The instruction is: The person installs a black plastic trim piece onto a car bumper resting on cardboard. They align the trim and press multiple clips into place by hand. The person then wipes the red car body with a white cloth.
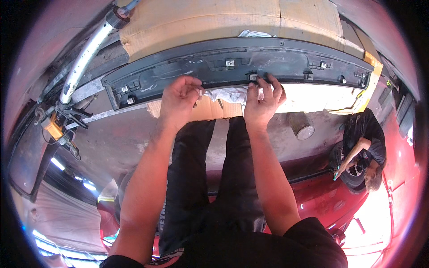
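Note:
A long, slightly curved black plastic trim panel lies across the work surface, its ribbed side with several metal clips facing up. My left hand is at the panel's near edge, left of the middle, with its fingers curled together; what they hold, if anything, is hidden. My right hand is at the same edge, right of the middle. Its fingers are apart and their tips reach the panel beside a metal clip. A pale crumpled cloth sticks out from under the panel between my hands.
Cardboard covers the surface beneath the panel. A white metal pole and a clamp with a yellow part stand at the left. At the right another person crouches by a wheel of a red car. A round can sits on the floor.

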A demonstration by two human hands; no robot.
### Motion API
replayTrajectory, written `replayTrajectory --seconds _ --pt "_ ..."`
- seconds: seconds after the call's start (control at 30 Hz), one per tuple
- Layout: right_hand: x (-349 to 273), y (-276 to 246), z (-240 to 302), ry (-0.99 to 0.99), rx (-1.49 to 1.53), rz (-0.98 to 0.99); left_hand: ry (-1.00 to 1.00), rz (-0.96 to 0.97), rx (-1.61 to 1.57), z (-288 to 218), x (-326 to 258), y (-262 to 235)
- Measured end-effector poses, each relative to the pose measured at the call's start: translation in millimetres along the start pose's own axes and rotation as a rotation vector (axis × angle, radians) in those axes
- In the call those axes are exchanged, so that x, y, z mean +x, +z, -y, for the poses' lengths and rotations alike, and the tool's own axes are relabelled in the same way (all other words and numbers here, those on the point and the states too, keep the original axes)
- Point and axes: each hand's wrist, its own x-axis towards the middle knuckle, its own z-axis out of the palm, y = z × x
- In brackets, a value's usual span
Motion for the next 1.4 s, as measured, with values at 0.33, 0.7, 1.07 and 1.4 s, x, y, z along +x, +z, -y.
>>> replayTrajectory --seconds 0.33,0.7,1.07,1.4 --pt "10 -5 0 -0.180 -0.081 0.111 0.053 0.071 -0.079 16 1 1" --pt "92 -29 34 -0.515 -0.110 0.263 -0.015 -0.224 0.843 -30 15 48" --pt "200 -2 37 -1.020 -0.115 0.918 -0.329 -0.207 1.048 -65 51 87" --pt "202 13 45 -1.155 -0.127 0.941 -0.360 -0.381 1.102 -66 56 101"
